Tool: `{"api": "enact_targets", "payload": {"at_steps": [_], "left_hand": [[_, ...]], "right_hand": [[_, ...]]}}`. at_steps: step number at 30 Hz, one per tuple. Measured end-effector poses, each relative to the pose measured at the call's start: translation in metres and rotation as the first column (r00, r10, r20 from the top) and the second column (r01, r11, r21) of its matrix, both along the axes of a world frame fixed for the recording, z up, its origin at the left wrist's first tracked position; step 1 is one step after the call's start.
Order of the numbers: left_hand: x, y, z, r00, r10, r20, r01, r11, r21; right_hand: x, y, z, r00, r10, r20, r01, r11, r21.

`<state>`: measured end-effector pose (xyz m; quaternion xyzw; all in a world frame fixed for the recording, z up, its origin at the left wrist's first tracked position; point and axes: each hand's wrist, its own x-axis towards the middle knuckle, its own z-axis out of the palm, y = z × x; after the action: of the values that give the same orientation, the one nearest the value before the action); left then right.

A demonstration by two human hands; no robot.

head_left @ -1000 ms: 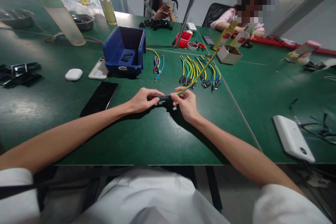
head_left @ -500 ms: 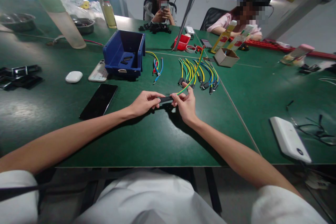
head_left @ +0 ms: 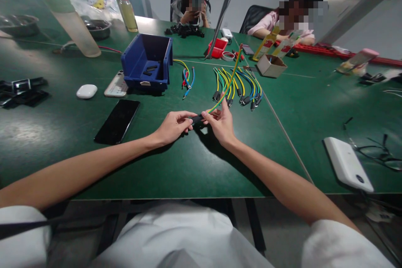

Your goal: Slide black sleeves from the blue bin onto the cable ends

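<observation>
Between my two hands is a black sleeve (head_left: 197, 119), held just above the green table (head_left: 194, 167). My left hand (head_left: 176, 126) pinches its left end. My right hand (head_left: 221, 124) closes on its right end, where a yellow-green wire (head_left: 230, 77) comes out and rises up to the right past my fingers. The wire's end inside the sleeve is hidden. Beyond my right hand lies a row of several yellow, green and blue wires (head_left: 237, 86) with black sleeves on their near ends. A few loose wires (head_left: 188, 79) lie further left.
A blue bin (head_left: 146, 65) with a few black sleeves stands left of the wires. Near my left arm are a black phone (head_left: 117, 122) and a white case (head_left: 87, 91). A white power bank (head_left: 347, 163) and glasses (head_left: 380, 150) lie at right. Two people sit across the table.
The black sleeve has tilted slightly, its right end higher, and less of it shows between my fingers. The wire leans a little more to the left. Both hands keep their grip.
</observation>
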<state>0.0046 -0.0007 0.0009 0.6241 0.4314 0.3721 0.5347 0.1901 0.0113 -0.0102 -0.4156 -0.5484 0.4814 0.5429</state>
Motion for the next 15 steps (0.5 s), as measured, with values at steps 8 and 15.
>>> {"api": "enact_targets", "payload": {"at_steps": [8, 15], "left_hand": [[-0.0002, -0.0009, 0.0022, 0.995, -0.095, -0.007, 0.095, 0.995, -0.010], [0.0006, -0.0018, 0.0022, 0.992, -0.125, -0.026, 0.125, 0.992, 0.003]], "right_hand": [[0.0011, 0.0034, 0.0002, 0.997, -0.068, 0.047, 0.065, 0.997, 0.047], [0.0011, 0.0047, -0.0018, 0.998, -0.060, 0.027, 0.058, 0.997, 0.060]]}}
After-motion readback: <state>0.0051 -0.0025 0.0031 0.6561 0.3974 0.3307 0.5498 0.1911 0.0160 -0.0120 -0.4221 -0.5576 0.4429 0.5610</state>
